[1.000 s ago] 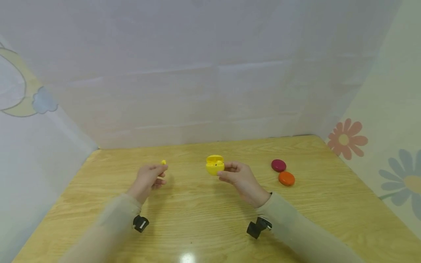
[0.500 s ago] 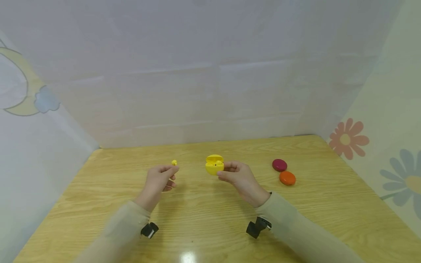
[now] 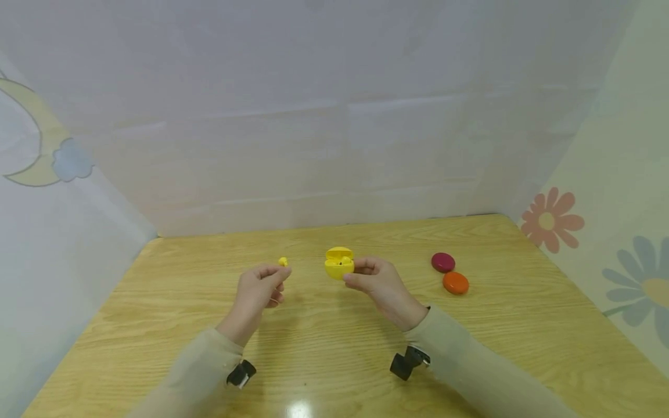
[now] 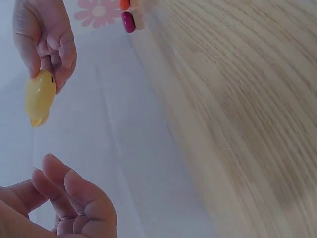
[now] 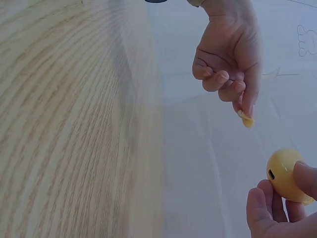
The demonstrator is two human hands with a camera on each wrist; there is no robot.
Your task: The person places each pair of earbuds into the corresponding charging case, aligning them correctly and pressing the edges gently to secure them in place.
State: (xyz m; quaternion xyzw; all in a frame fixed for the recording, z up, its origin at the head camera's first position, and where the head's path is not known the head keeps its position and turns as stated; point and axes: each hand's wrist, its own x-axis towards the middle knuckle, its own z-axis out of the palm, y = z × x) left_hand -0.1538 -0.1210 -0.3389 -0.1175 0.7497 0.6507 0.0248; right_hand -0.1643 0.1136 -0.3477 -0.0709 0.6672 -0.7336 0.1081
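Observation:
Between thumb and fingertips my left hand (image 3: 259, 285) pinches a small yellow earbud (image 3: 283, 262), held up above the table. In the right wrist view the earbud (image 5: 246, 119) pokes out below the fingertips. My right hand (image 3: 378, 284) grips a round yellow earbud case (image 3: 339, 270) by its right side, off the table. Its lid stands raised, and another yellow earbud (image 3: 346, 260) sits in the right part of the case. A dark port shows on the case (image 5: 285, 173) in the right wrist view. A gap separates the left hand's earbud from the case.
On the wooden table (image 3: 324, 348), to the right of my right hand, lie a dark red round case (image 3: 443, 262) and an orange round case (image 3: 456, 283), close together. Pale cloth walls (image 3: 334, 145) stand behind and at both sides.
My left hand has moved right with the earbud, closer to the yellow case. The right hand and the case have barely shifted.

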